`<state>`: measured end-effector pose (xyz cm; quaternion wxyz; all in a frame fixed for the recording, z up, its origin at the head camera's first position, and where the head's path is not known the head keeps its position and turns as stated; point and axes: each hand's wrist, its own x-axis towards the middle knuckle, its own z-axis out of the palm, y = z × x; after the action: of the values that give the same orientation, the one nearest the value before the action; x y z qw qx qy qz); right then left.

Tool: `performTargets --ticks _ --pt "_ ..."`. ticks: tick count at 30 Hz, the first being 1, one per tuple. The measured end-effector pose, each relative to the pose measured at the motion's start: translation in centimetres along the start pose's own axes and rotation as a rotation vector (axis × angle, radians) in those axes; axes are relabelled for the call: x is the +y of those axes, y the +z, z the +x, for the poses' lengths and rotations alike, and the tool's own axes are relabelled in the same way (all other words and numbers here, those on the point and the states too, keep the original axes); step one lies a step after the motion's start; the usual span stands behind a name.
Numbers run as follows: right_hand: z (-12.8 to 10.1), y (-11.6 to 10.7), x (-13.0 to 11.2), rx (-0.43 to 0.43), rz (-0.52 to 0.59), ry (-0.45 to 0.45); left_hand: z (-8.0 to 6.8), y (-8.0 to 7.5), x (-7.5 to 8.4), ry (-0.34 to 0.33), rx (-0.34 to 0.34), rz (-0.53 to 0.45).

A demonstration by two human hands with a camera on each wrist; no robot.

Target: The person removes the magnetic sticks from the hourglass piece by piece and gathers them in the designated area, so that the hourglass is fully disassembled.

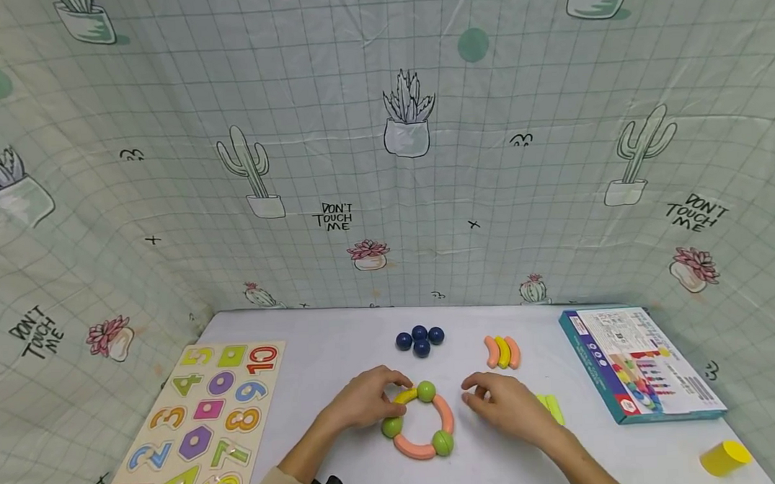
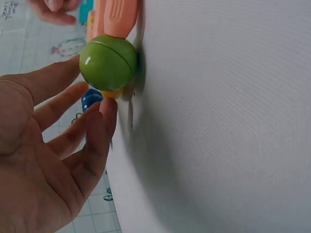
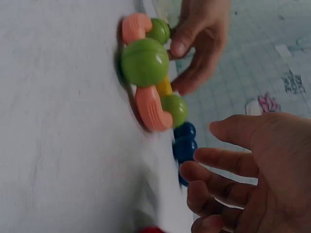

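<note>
A ring of toy pieces lies on the white table [image 1: 339,323] between the hands. Three green balls [image 1: 442,442] join two pink curved pieces [image 1: 414,449] and one yellow curved piece [image 1: 406,396]. At the ring's upper left, the left hand [image 1: 365,398] holds the yellow piece between thumb and fingers, with the thumb beside a green ball [image 2: 109,62]. Most of the yellow piece is hidden behind that ball in the left wrist view. To the ring's right, the right hand [image 1: 508,406] hovers with loosely bent fingers and nothing in them.
Several dark blue balls [image 1: 419,333] sit behind the ring. Two pink pieces and a yellow curved piece [image 1: 503,353] lie at back right, light green pieces [image 1: 552,409] by the right wrist. A number board [image 1: 196,409] is left; a box [image 1: 666,374] and yellow cylinder [image 1: 724,458] stand right.
</note>
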<state>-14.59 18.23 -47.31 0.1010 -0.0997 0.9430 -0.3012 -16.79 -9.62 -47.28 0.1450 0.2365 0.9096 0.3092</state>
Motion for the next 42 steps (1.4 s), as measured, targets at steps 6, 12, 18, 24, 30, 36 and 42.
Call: performTargets --ticks 6,12,18,24,30,36,42 --pt "1.8 2.9 -1.6 -0.095 -0.082 -0.147 0.2 0.2 0.2 -0.019 -0.024 0.004" --pt "2.6 4.1 -2.5 -0.132 -0.060 -0.194 0.2 0.4 -0.1 -0.021 -0.029 0.002" --pt "2.7 4.5 -3.4 -0.124 -0.081 -0.236 0.6 0.6 0.0 -0.016 -0.033 -0.007" --pt "2.8 4.7 -3.4 -0.118 -0.100 -0.237 0.5 0.7 0.1 -0.026 -0.044 -0.024" --pt "2.9 4.9 -3.5 -0.116 -0.098 -0.245 0.4 1.0 0.0 -0.051 -0.049 -0.023" --pt "3.0 5.0 -3.4 -0.102 -0.115 -0.255 0.3 1.2 0.0 -0.055 -0.043 -0.014" --pt "3.1 5.0 -3.4 -0.102 -0.096 -0.230 0.3 1.2 0.0 -0.065 -0.045 -0.011"
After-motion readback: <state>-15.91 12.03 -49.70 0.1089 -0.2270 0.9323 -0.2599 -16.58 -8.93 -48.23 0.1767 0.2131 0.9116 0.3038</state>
